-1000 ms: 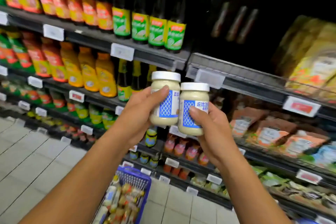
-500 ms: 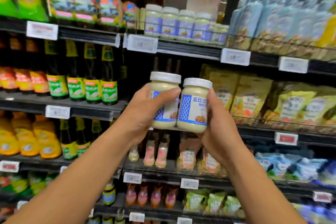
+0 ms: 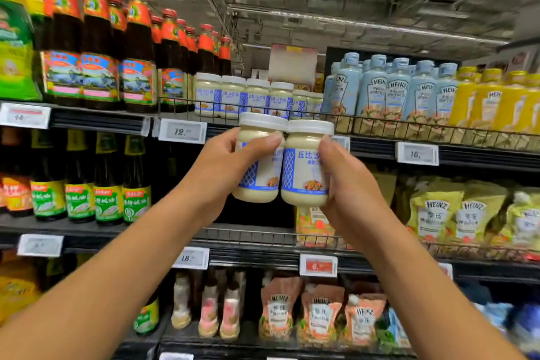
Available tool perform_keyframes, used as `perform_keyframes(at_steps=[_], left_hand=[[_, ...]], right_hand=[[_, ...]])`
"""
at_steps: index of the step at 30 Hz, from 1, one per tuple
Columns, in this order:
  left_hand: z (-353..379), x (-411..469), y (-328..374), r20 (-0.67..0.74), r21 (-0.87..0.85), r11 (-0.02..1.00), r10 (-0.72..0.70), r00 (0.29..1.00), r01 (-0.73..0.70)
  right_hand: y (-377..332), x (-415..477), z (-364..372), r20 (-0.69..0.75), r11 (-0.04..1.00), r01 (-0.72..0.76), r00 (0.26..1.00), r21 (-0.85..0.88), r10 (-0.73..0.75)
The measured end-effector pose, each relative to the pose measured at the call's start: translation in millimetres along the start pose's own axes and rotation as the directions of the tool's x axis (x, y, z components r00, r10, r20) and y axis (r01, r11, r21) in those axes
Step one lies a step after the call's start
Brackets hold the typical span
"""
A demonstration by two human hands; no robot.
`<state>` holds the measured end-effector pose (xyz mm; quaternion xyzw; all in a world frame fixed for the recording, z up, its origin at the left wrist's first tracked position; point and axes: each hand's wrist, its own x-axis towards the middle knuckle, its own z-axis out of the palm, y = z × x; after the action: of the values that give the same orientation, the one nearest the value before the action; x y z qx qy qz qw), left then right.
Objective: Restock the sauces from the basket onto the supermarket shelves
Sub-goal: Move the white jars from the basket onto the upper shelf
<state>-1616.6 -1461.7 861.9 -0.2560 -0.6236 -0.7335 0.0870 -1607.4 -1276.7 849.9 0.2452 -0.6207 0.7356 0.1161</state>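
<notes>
My left hand [image 3: 222,172] grips a white-lidded jar of pale sauce [image 3: 261,175] with a blue and white label. Beside it, touching, a second identical jar [image 3: 304,172] is held by my right hand [image 3: 350,193]. Both jars are upright, raised just below the front rail of the top shelf [image 3: 380,128]. On that shelf, right behind them, stands a row of matching jars [image 3: 242,96]. The basket is out of view.
Dark sauce bottles with red caps [image 3: 99,47] stand left of the jar row, pale blue Heinz bottles [image 3: 394,88] and yellow ones [image 3: 491,96] to the right. Green-labelled bottles [image 3: 96,184] and Heinz pouches [image 3: 455,210] fill the shelf below. Price tags [image 3: 182,131] line the edges.
Both hands have lifted the two jars upward, and the view has tilted up from the basket and lower shelves to the top shelf with the matching jars.
</notes>
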Motion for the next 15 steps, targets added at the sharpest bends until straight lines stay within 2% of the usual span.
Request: perform_keyframes(at_steps=[5, 10, 15], left_hand=[[-6.1, 28.5, 17.1, 0.036, 0.018, 0.998, 0.065, 0.997, -0.066], [-29.7, 68.5, 38.5, 0.053, 0.080, 0.989, 0.123, 0.991, -0.127], [-68.4, 116.9, 67.9, 0.103, 0.215, 0.953, 0.193, 0.976, -0.211]], right_hand=[[-11.6, 31.7, -1.3, 0.034, 0.997, 0.051, 0.998, -0.050, -0.049], [-24.6, 74.6, 10.7, 0.035, 0.971, 0.145, 0.989, -0.188, -0.141], [-39.6, 131.1, 30.8, 0.079, 0.945, 0.225, 0.974, -0.239, -0.212]])
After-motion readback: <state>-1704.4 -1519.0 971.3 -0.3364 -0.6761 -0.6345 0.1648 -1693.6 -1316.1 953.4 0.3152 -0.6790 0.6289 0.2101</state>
